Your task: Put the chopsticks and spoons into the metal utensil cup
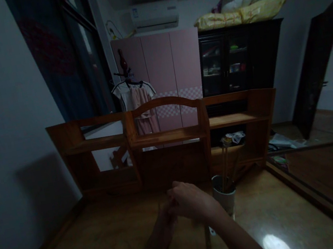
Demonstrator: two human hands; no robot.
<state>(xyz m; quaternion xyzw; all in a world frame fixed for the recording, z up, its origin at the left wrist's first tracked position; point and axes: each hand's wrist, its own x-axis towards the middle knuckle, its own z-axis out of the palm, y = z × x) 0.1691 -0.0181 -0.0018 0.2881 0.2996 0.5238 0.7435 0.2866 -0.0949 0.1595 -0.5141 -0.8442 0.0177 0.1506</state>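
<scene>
Nearby, a pot [226,200] of sticks [224,165] stands right of the right hand [190,198], which partly hides the left hand [168,212]; I cannot tell either's grip.

Before the shelf [168,136], the right hand [190,197] is partly covering the left hand [167,211]; behind, the wardrobe [159,63] is partly hiding.

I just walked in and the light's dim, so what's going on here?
A person has both bare hands together above a wooden tabletop, the right hand over and against the left hand. Whether anything is held between them can't be made out. To the right of the right hand stands a cup with thin sticks in it. Behind everything is a wooden shelf unit.
</scene>
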